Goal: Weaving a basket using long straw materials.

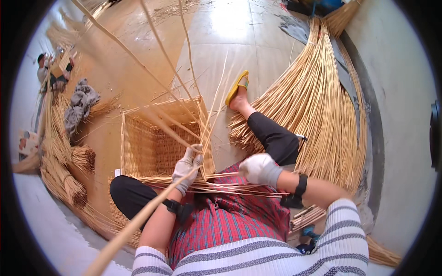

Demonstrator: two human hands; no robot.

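A square woven wicker basket (pixel 136 142) sits before my legs, with long pale rods rising from its right side. My left hand (pixel 186 168), in a white glove, is closed on rods at the basket's right front corner; a thick rod (pixel 124 230) runs past it toward the lower left, close to the camera. My right hand (pixel 260 170), also gloved, is closed to the right of the basket, above loose rods (pixel 232 186) across my lap; what its fingers hold, if anything, is hidden.
A large fan of rods (pixel 322 115) lies along the right wall. Bundles of rods (pixel 69 175) and a crumpled grey cloth (pixel 80 106) lie at the left. Another person (pixel 43 69) is at the far left, near more material. My outstretched foot (pixel 237 92) wears a yellow slipper.
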